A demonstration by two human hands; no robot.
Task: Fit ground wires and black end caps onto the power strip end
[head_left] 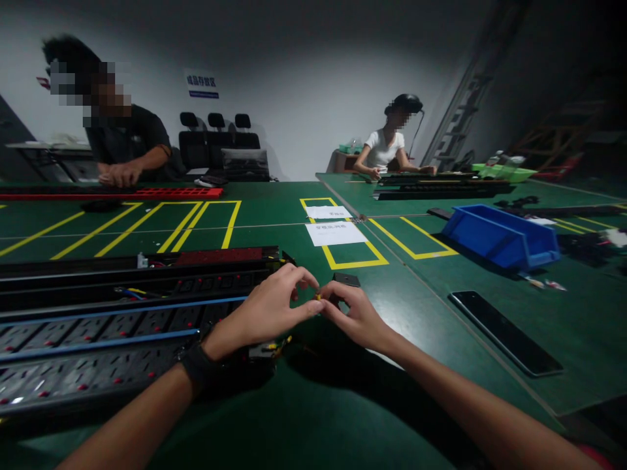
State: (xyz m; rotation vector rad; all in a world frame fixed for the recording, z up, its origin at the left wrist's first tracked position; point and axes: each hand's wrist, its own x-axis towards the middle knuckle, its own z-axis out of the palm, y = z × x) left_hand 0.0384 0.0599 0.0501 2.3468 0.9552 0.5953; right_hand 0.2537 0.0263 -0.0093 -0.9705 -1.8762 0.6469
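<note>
My left hand (274,303) and my right hand (355,314) meet at the fingertips over the table, both pinched. Between them shows a small yellow piece (318,297), possibly a wire end; it is too small to name exactly. Left of my hands lie several long black power strips (112,380) with rows of sockets and red buttons, side by side. Yellow wire ends (281,346) stick out at the near strip's right end, below my left hand. A small black plate (346,280) lies just beyond my right hand.
On the green table (416,398) are a phone (504,333), a blue bin (499,238) and paper labels (337,234) beside yellow tape outlines. One person (130,140) works at a red strip (181,193) across the table; another person (386,149) sits behind black rails (441,189).
</note>
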